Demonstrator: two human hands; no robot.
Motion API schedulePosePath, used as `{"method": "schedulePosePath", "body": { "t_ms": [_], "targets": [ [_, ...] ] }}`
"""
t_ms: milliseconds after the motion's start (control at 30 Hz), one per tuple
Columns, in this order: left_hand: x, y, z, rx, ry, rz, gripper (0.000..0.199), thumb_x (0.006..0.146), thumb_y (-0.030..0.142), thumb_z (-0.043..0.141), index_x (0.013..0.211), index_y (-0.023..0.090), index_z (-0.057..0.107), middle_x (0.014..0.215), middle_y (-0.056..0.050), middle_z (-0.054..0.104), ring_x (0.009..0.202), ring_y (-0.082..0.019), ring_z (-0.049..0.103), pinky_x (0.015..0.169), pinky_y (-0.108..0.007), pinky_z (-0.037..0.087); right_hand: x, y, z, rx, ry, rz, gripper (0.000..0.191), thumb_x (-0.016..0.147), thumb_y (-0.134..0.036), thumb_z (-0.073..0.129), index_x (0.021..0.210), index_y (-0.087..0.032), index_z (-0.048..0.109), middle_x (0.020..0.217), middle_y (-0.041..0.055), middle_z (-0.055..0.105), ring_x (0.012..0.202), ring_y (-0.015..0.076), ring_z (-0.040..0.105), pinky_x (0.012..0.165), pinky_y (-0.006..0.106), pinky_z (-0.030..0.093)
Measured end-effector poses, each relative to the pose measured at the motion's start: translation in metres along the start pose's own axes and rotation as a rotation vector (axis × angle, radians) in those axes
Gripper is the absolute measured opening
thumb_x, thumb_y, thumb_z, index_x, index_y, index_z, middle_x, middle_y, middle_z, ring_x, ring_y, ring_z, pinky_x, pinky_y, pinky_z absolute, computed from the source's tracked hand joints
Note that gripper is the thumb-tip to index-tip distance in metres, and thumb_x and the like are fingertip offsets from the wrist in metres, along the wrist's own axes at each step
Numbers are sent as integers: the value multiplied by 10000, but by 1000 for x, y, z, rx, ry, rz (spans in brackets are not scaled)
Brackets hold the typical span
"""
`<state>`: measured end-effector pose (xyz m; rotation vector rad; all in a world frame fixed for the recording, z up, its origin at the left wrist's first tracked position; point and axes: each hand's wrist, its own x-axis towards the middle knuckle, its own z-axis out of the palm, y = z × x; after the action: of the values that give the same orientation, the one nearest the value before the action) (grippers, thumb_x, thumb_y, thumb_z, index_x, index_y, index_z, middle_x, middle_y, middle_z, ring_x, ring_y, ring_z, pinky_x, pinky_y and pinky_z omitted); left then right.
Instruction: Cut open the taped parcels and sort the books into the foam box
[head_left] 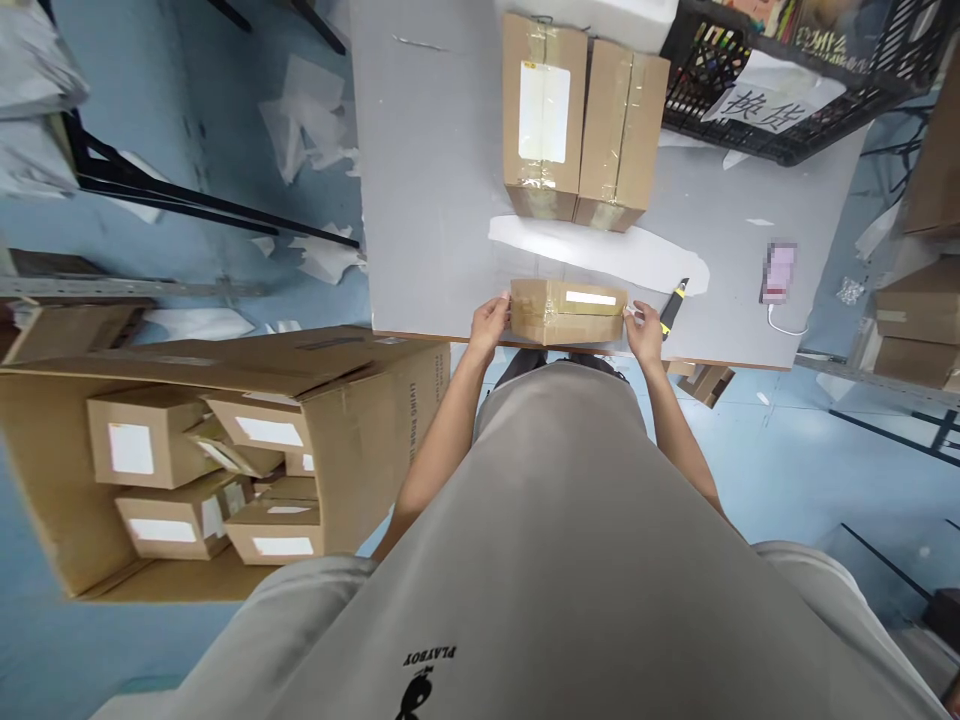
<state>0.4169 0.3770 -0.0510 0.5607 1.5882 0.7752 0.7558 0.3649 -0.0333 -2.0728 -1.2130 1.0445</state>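
Note:
A small taped cardboard box (pixel 585 326) with a white label sits at the table's near edge, in front of my body. My left hand (pixel 490 324) grips its left end, fingers curled against the cardboard. At the opposite end, the fingers of my right hand (pixel 643 332) are pinched together against the box's corner. A yellow and black utility knife (pixel 674 309) lies right beside my right hand, blade pointing away from me; whether that hand also touches its handle I cannot tell. Beyond the box stretches a white sheet of paper (pixel 600 250).
Two taller cardboard boxes (pixel 545 120) stand farther back on the grey table (pixel 431 200). A black crate (pixel 787 140) with books is at back right, a phone (pixel 778 272) with cable at right. A large carton (pixel 360 450) holding several boxes stands at left.

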Motion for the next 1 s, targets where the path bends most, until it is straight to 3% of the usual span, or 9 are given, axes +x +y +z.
{"method": "schedulePosePath", "body": {
  "t_ms": [100, 200, 333, 467, 600, 833, 900, 1000],
  "targets": [
    [-4, 1, 3, -13, -5, -1, 667, 800, 852, 857, 966, 208, 799, 1057, -123, 846, 1003, -254, 772, 905, -363, 627, -20, -19, -12, -6, 35, -83, 739, 1037, -796, 612, 1454, -207, 769, 1526, 241, 737, 1348, 373, 767, 1144, 592, 676],
    [-11, 2, 4, -48, -42, -12, 694, 735, 822, 926, 1016, 194, 833, 1135, -137, 862, 1061, -269, 782, 944, -382, 643, -44, -47, -17, 59, -72, -112, 722, 1042, -823, 645, 1435, -235, 790, 1542, 207, 742, 1323, 360, 785, 1124, 544, 695],
    [-21, 8, 8, -24, -91, -15, 760, 654, 783, 1000, 1086, 174, 858, 1214, -158, 873, 1180, -333, 798, 1000, -435, 659, -69, -78, -10, 79, -236, -88, 776, 978, -897, 723, 1416, -262, 811, 1512, 174, 774, 1337, 371, 787, 1100, 529, 715],
    [-31, 20, 9, 0, -77, 27, 738, 614, 698, 1064, 1086, 170, 858, 1164, -154, 882, 1187, -368, 809, 1058, -484, 662, -75, -92, -2, 21, -229, -104, 766, 955, -882, 770, 1389, -254, 824, 1534, 178, 768, 1385, 396, 763, 1114, 564, 718],
    [-42, 36, -3, 114, 1, 129, 654, 728, 659, 1028, 1120, 164, 857, 1202, -160, 874, 1121, -351, 817, 984, -443, 666, -66, -97, 5, 29, -264, -75, 730, 963, -867, 762, 1348, -249, 819, 1454, 174, 820, 1302, 404, 812, 1159, 627, 684],
    [-58, 65, -24, 537, 133, 174, 436, 867, 494, 950, 1162, 198, 826, 1215, -100, 878, 974, -276, 827, 972, -394, 624, -41, -92, 37, 101, -359, 22, 709, 881, -907, 786, 1134, -244, 763, 1308, 142, 854, 1239, 369, 831, 1076, 520, 676],
    [-57, 65, -22, 549, 123, 186, 418, 888, 490, 937, 1163, 199, 817, 1185, -88, 879, 955, -261, 816, 963, -375, 619, -35, -86, 42, 94, -365, 48, 735, 817, -939, 813, 1065, -253, 721, 1224, 117, 856, 1161, 346, 830, 1048, 500, 670],
    [-42, 54, -17, 395, 73, 222, 410, 1027, 588, 788, 1117, 189, 801, 1178, -107, 866, 957, -250, 809, 935, -359, 629, -27, -74, 39, 171, -376, 67, 791, 732, -975, 844, 1026, -260, 682, 1174, 93, 839, 1102, 306, 804, 973, 447, 675]
  ]
}}
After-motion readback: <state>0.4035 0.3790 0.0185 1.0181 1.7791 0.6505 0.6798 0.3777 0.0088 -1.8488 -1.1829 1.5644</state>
